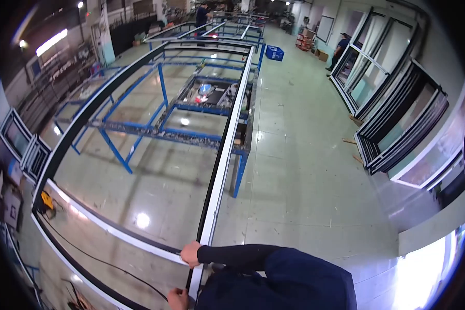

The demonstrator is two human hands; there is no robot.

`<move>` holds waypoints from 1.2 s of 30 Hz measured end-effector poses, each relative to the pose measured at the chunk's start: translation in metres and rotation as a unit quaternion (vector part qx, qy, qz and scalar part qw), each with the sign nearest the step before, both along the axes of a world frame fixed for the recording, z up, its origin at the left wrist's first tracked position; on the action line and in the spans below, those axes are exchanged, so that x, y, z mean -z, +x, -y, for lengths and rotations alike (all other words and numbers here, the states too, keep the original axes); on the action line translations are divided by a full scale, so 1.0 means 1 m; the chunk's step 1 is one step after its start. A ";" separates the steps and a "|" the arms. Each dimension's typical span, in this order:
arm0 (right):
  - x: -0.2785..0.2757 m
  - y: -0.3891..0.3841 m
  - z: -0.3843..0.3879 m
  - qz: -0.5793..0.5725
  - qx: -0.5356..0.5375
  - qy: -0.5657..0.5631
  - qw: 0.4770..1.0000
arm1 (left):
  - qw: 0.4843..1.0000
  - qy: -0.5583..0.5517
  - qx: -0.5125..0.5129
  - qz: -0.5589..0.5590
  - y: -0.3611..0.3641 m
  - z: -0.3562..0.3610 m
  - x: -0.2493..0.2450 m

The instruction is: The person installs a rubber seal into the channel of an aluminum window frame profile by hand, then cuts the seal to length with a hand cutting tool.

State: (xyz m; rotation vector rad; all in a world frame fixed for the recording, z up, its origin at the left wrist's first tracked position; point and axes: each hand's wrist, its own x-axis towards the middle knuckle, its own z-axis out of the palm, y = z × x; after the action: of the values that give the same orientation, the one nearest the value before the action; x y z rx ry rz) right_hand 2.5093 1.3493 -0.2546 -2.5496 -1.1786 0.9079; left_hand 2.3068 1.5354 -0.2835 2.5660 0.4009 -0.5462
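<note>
A large black-and-white frame (pixel 227 139) lies across blue metal stands, with a white crossbar (pixel 113 231) joining its long side low in the view. My right hand (pixel 191 254) is closed round the frame where the crossbar meets that side. Nearer my body, my left hand (pixel 178 298) has its fingers curled beside the inner black edge of the same side; what it holds is too small to tell. A thin black cable (pixel 108 262) runs inside the frame from a yellow tool (pixel 47 201) at the left.
A work table (pixel 201 109) with small items stands under the frame. A blue crate (pixel 274 53) sits on the floor beyond. Window frames (pixel 403 119) lean along the right wall. One person (pixel 340 50) is near them; another (pixel 202 18) stands at the far stands.
</note>
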 end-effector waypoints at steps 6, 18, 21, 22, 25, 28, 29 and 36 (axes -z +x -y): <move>0.010 -0.006 -0.008 0.012 0.032 0.022 0.999 | 0.994 -0.098 0.014 0.047 0.006 -0.014 0.020; 0.024 -0.041 -0.039 0.082 -0.148 0.043 0.985 | 0.993 -0.038 -0.091 0.058 -0.008 -0.001 0.035; 0.026 -0.039 -0.035 0.115 -0.180 0.081 0.973 | 0.990 -0.099 -0.081 -0.057 0.009 0.008 0.003; 0.006 -0.036 -0.039 0.118 -0.225 0.028 0.967 | 0.991 -0.101 -0.092 -0.006 0.008 0.011 0.004; 0.020 -0.018 -0.049 0.039 -0.229 0.042 0.972 | 0.986 -0.105 -0.119 0.041 0.011 0.008 0.049; 0.013 -0.017 -0.042 -0.036 -0.230 -0.019 0.972 | 0.970 -0.156 -0.165 0.082 0.007 0.024 0.041; 0.024 -0.020 -0.037 -0.031 -0.250 -0.026 0.967 | 0.974 -0.167 -0.144 0.055 0.006 0.027 0.040; 0.051 -0.058 -0.032 0.021 -0.331 -0.096 0.939 | 0.964 -0.199 -0.168 0.050 -0.023 0.046 0.085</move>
State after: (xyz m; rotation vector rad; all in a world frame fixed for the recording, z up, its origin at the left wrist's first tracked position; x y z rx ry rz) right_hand 2.4516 1.3816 -0.3056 -2.3258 -2.1219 1.1399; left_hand 2.2842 1.4896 -0.3687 2.0734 0.6077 -0.3302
